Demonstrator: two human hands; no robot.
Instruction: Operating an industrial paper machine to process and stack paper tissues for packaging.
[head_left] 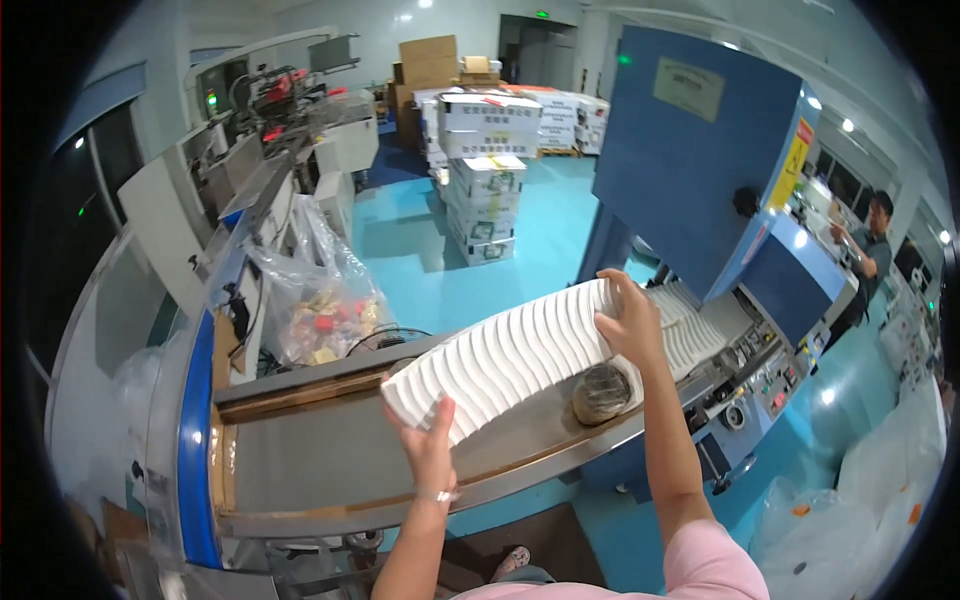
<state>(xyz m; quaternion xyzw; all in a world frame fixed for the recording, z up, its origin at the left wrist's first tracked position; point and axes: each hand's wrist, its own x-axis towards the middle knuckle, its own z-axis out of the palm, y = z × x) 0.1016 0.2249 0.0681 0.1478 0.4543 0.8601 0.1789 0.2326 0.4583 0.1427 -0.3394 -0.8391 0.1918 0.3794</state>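
A long row of white, wavy-edged pieces [510,350] pressed together spans the space between my two hands, tilted up toward the right. My left hand [427,450] grips its lower left end, the thumb on the near side. Around the upper right end, my right hand [632,322] is closed, fingers over the far edge. What the pieces are made of cannot be told. Below them lies a metal-floored trough [320,455] with a wooden rim. Near my right forearm, a brownish round roll [602,393] rests on the trough. More white wavy pieces [700,330] lie on the machine bed to the right.
A tall blue machine cabinet [700,150] rises at the right, with controls [775,390] beside its bed. Behind the trough hangs a clear bag of scraps [325,310]. Stacked cartons [488,190] stand farther back. Another person [872,255] works at the far right.
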